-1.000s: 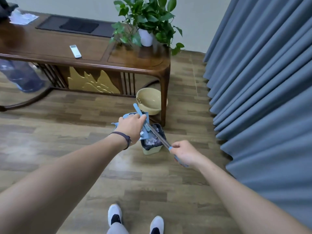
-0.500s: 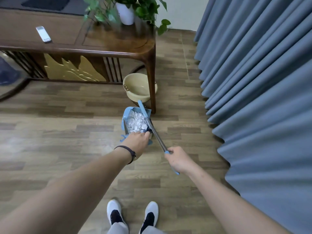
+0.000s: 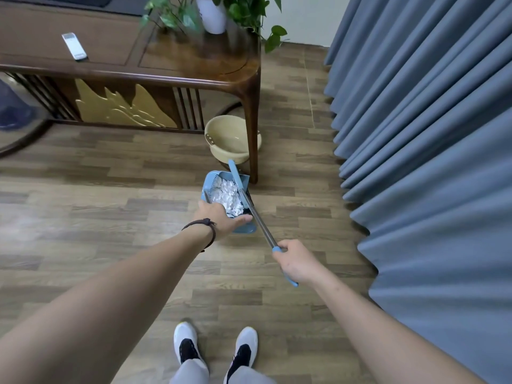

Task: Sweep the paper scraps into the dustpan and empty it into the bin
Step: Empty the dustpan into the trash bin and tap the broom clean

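Observation:
A blue dustpan (image 3: 211, 187) is held low over the floor by the table leg, its inside facing up at me. White paper scraps (image 3: 228, 196) fill it. My left hand (image 3: 219, 220), with a dark wristband, grips the pan's near edge. My right hand (image 3: 295, 262) is closed on the blue grip of a long metal handle (image 3: 256, 214), which runs up across the pan to a blue end piece (image 3: 235, 171). The bin is almost wholly hidden under the pan; only a dark strip of its liner (image 3: 248, 195) shows beside the handle.
A dark wooden table (image 3: 194, 65) with a potted plant (image 3: 213, 12) and a remote (image 3: 74, 47) stands ahead. A beige basin (image 3: 227, 138) sits under its corner by the leg (image 3: 253, 139). Grey-blue curtains (image 3: 415, 134) fill the right side. My shoes (image 3: 216, 347) are below.
The dustpan has come round so its scrap-filled inside faces me, covering the bin. My left hand has shifted from the pan's top to its near edge. The view has tilted down.

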